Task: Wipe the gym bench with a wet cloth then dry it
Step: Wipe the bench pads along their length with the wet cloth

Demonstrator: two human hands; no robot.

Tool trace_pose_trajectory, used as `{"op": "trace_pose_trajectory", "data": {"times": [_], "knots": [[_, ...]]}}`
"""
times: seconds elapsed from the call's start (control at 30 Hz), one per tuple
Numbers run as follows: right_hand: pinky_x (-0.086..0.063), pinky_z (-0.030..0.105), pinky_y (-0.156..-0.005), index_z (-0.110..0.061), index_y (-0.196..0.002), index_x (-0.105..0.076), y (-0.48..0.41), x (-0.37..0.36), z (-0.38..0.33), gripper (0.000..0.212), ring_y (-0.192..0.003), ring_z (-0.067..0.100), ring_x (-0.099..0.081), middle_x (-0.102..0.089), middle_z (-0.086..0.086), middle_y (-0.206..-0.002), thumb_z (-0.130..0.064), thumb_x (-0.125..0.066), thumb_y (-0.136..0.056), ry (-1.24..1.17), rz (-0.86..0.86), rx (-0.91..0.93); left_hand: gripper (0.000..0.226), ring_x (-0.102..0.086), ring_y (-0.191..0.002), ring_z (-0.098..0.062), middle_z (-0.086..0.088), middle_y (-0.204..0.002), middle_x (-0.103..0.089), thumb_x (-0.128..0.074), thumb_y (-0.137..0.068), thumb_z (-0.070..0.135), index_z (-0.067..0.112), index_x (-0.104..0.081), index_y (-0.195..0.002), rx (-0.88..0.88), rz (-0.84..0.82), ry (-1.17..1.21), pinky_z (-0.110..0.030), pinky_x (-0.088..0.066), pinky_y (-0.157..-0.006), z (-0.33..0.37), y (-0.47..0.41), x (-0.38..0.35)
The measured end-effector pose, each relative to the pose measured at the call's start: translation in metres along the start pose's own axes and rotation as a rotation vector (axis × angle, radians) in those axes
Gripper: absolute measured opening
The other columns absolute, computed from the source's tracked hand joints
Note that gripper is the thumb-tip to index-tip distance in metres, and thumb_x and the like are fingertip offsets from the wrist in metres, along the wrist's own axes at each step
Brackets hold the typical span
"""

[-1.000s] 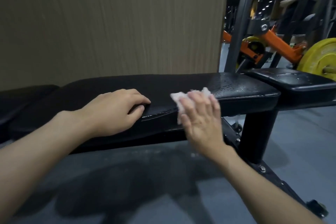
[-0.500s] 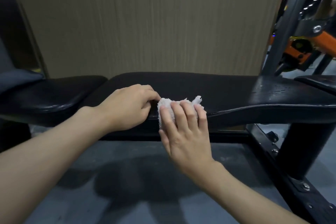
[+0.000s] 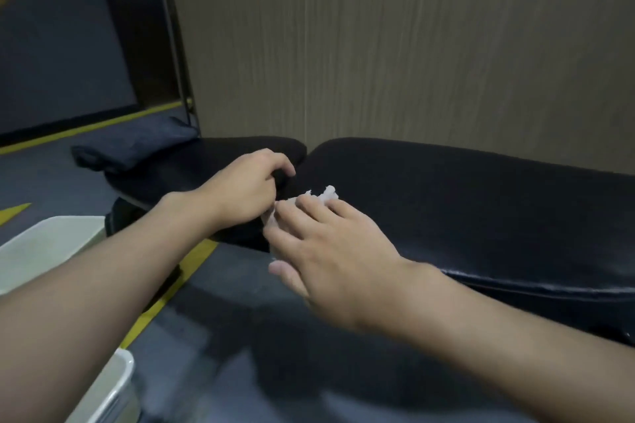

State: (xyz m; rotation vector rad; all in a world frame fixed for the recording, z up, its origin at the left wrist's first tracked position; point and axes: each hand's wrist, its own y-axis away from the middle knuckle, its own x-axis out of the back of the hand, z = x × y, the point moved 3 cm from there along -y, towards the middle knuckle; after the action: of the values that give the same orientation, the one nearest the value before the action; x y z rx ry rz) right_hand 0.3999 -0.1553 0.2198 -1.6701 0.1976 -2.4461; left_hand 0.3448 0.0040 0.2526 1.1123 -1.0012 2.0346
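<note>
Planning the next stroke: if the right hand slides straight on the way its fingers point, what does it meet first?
Likely the left hand, resting on the bench just beyond the right hand and its cloth; depth is uncertain.

We see a long black padded vinyl gym bench (image 3: 481,203) with a glossy sheen along its near edge. On it sits a crumpled white cloth (image 3: 326,194). Behind the bench stands a tan wood-grain wall panel (image 3: 412,45) with fine vertical streaks. Left of the bench, yellow floor stripes (image 3: 165,299) cross dark grey flooring (image 3: 240,371), beside two off-white plastic tubs (image 3: 51,244).
</note>
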Motion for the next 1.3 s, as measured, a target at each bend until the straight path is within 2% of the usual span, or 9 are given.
{"op": "trace_pose_trajectory", "data": {"times": [0.17,0.4,0.5,0.6,0.8,0.9,0.97,1.13,1.3], "knots": [[-0.020,0.036,-0.116,-0.026,-0.106,-0.063,-0.042,0.004,0.018,0.051,-0.134,0.015,-0.032,-0.051,-0.007,-0.130,-0.043,-0.015,-0.102,-0.326,-0.090,0.126,0.049,-0.057,-0.114,-0.015,0.003,-0.118,-0.064,-0.036,-0.087,-0.003,0.023,-0.061,-0.120,-0.017,-0.064,0.068,-0.039,-0.045,-0.101,-0.026,-0.030,0.004],[-0.020,0.031,-0.116,-0.029,-0.110,-0.063,-0.101,-0.021,0.069,0.047,-0.124,0.001,-0.038,-0.054,-0.014,-0.120,-0.039,-0.019,-0.100,-0.461,-0.199,0.076,0.051,-0.051,-0.125,-0.014,0.012,-0.133,-0.061,-0.034,-0.083,-0.003,0.024,-0.042,-0.125,0.015,-0.119,0.041,-0.036,-0.039,-0.105,-0.057,-0.044,0.006],[-0.007,0.022,-0.117,-0.028,-0.115,-0.063,-0.110,-0.031,0.087,0.046,-0.133,0.001,-0.031,-0.054,-0.014,-0.129,-0.035,-0.019,-0.102,-0.445,-0.213,0.030,0.041,-0.053,-0.123,-0.012,0.013,-0.135,-0.060,-0.034,-0.090,0.002,0.022,-0.043,-0.125,-0.027,-0.063,-0.027,-0.029,-0.036,-0.097,-0.055,-0.042,0.006],[-0.009,0.027,-0.115,-0.025,-0.111,-0.063,-0.124,-0.036,0.100,0.040,-0.136,0.007,-0.032,-0.053,-0.010,-0.130,-0.031,-0.025,-0.104,-0.472,-0.237,-0.087,0.037,-0.051,-0.123,-0.009,0.012,-0.136,-0.058,-0.033,-0.093,0.005,0.022,-0.044,-0.123,-0.052,-0.059,-0.061,-0.024,-0.032,-0.093,-0.053,-0.039,0.007],[0.000,0.041,-0.122,-0.033,-0.132,-0.050,-0.101,-0.035,0.078,0.044,-0.150,0.010,-0.006,-0.034,-0.016,-0.148,-0.040,-0.018,-0.104,-0.450,-0.275,-0.094,0.034,-0.059,-0.110,-0.018,0.005,-0.120,-0.065,-0.034,-0.091,0.008,0.022,-0.046,-0.120,-0.067,-0.045,-0.190,-0.037,-0.038,-0.098,-0.041,-0.041,0.008],[-0.001,0.039,-0.122,-0.039,-0.135,-0.046,-0.095,-0.031,0.083,0.058,-0.148,0.008,-0.008,-0.032,-0.020,-0.146,-0.048,-0.006,-0.095,-0.471,-0.229,-0.035,0.033,-0.060,-0.104,-0.018,0.006,-0.111,-0.066,-0.035,-0.091,0.008,0.022,-0.047,-0.118,-0.056,-0.047,-0.197,-0.038,-0.038,-0.096,-0.041,-0.042,0.006],[-0.001,0.036,-0.121,-0.039,-0.134,-0.047,-0.102,-0.032,0.093,0.051,-0.146,0.005,-0.011,-0.034,-0.018,-0.147,-0.042,-0.011,-0.100,-0.466,-0.247,-0.026,0.026,-0.060,-0.099,-0.019,0.006,-0.104,-0.066,-0.035,-0.093,0.013,0.022,-0.048,-0.113,-0.055,-0.029,-0.220,-0.037,-0.039,-0.093,-0.040,-0.044,0.004],[-0.008,0.043,-0.120,-0.040,-0.085,-0.053,-0.141,-0.051,0.124,0.034,-0.139,0.006,-0.026,-0.048,-0.015,-0.129,-0.033,-0.023,-0.100,-0.533,-0.294,-0.125,0.022,-0.061,-0.099,-0.020,0.006,-0.104,-0.065,-0.032,-0.100,0.028,0.021,-0.049,-0.112,-0.067,-0.035,-0.300,-0.039,-0.042,-0.088,-0.032,-0.052,0.003],[-0.006,0.049,-0.120,-0.035,-0.136,-0.048,-0.158,-0.071,0.159,0.045,-0.142,0.011,-0.023,-0.040,-0.014,-0.143,-0.031,-0.019,-0.101,-0.444,-0.278,-0.329,0.029,-0.060,-0.104,-0.022,0.003,-0.111,-0.062,-0.027,-0.101,0.035,0.022,-0.050,-0.113,-0.097,-0.056,-0.450,-0.037,-0.037,-0.085,-0.021,-0.046,-0.005]]}}
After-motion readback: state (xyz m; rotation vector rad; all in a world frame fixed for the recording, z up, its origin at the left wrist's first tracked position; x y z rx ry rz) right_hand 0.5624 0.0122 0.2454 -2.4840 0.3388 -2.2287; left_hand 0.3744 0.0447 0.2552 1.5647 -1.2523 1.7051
